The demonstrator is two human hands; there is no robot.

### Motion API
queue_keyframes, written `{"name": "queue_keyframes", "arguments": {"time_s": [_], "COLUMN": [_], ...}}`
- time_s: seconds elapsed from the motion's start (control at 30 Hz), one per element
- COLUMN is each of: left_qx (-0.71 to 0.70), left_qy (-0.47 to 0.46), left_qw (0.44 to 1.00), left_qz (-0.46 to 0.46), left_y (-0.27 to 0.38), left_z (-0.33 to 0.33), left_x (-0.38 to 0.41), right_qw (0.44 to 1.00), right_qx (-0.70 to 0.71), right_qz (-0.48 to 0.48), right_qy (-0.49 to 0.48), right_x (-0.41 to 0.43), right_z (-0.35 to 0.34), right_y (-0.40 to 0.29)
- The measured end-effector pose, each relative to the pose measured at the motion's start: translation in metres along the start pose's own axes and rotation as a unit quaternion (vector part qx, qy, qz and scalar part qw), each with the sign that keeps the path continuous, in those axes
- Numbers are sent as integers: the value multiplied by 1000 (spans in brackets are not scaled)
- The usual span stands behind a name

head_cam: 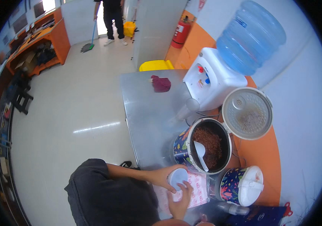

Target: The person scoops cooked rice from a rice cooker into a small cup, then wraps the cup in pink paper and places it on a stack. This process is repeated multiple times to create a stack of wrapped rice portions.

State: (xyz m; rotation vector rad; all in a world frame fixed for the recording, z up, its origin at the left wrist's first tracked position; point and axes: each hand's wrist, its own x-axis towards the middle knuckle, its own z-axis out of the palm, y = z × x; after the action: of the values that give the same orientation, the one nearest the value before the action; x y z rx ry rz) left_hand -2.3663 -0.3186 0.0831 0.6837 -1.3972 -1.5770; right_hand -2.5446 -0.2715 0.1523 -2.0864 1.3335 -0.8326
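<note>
My left hand (161, 176) is closed around the side of a small white cup (178, 178), whose round pale top faces up. My right hand (181, 199) has its fingers on the cup's near rim. Below both hands, a sheet of pink-and-white printed paper (197, 190) lies on the steel table (147, 113). Just beyond the cup stands a floral rice cooker (182, 147) with its lid (247, 113) raised. Reddish-brown cooked rice (209, 141) partly fills its dark pot, and a white rice paddle (200, 151) rests inside against the rim.
A smaller floral cooker (231, 183), lid down, stands right of my hands, near a clear plastic cup (234, 209). Another clear cup (188, 108) is by the water dispenser (214, 79). A maroon cloth (161, 84) lies farther back. A person (113, 19) holds a broom (88, 46) by the doorway.
</note>
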Motion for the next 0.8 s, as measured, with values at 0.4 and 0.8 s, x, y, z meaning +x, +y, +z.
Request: {"name": "queue_keyframes", "arguments": {"time_s": [0.4,0.8], "left_qx": [229,156], "left_qy": [-153,-97], "left_qw": [961,977], "left_qz": [-34,-106], "left_y": [18,-24], "left_z": [-70,-103], "left_x": [-14,19], "right_qw": [917,871], "right_qx": [-366,-369], "right_qz": [53,143], "right_qy": [-148,-290], "right_x": [178,215], "right_z": [-57,-29], "right_y": [17,52]}}
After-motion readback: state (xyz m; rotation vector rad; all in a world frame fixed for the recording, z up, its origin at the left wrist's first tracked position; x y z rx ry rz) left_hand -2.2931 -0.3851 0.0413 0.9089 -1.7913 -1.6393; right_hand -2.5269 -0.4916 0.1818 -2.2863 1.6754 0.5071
